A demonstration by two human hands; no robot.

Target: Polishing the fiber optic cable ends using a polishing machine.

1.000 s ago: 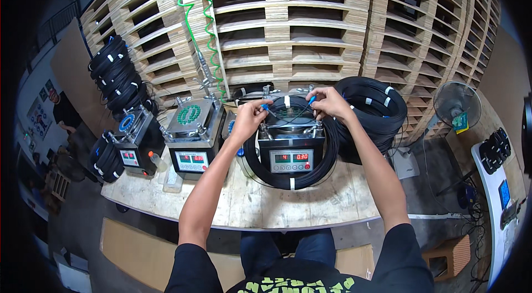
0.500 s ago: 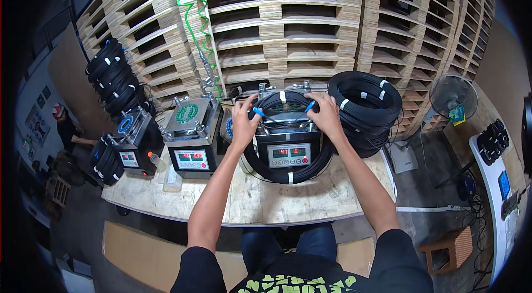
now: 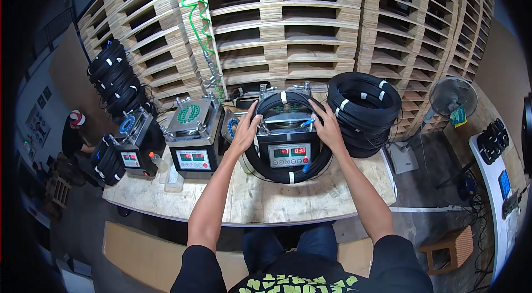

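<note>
A large coil of black cable (image 3: 265, 173), bound with white tape bands, leans upright around the front of a small press-like machine (image 3: 293, 135). My left hand (image 3: 245, 133) is closed on the left side of this coil, with its thumb on the inner edge. The coil's right side is in my right hand (image 3: 328, 129), fingers wrapped over the outside. Beside my right thumb a blue cable end (image 3: 308, 122) sticks out. Another blue tip (image 3: 306, 168) hangs below the lit red and green display (image 3: 290, 152).
A tall stack of black coils (image 3: 363, 110) stands right of the machine. Two similar machines are to the left, the nearer one (image 3: 193, 140) with a green ring on top. Wooden pallets (image 3: 310, 13) rise behind the table (image 3: 266, 207). A fan (image 3: 451, 96) stands at the right.
Both hands have moved from the blue cable ends onto the coil's sides. One blue tip now hangs in front of the display, whose red reading has changed. A person at far left has shifted.
</note>
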